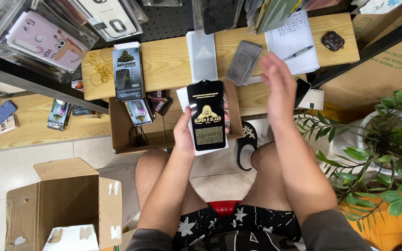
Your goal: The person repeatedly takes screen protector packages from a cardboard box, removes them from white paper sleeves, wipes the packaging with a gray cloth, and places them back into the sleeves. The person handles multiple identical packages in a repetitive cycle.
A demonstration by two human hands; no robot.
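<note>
Head view: black screen-protector pack (pixel 206 115) upright, long axis vertical, pinched in left hand (pixel 184 135); right hand (pixel 279 83) spread, empty, just right of it.

Left hand (pixel 184 135) grips a black flat packet (pixel 206 115) with gold print, upright, a white sheet behind it. Right hand (pixel 278 83) is open, fingers spread, nothing in it, at 2 o'clock from the packet. Grey cloth (pixel 244 62) lies on the wooden shelf (pixel 168 58) at 12 o'clock. Notebook (pixel 290 39) with pen (pixel 298 52) at 1 o'clock. Open cardboard box (pixel 63 200) at 8 o'clock, potted plant (pixel 387 139) at 3 o'clock.
</note>
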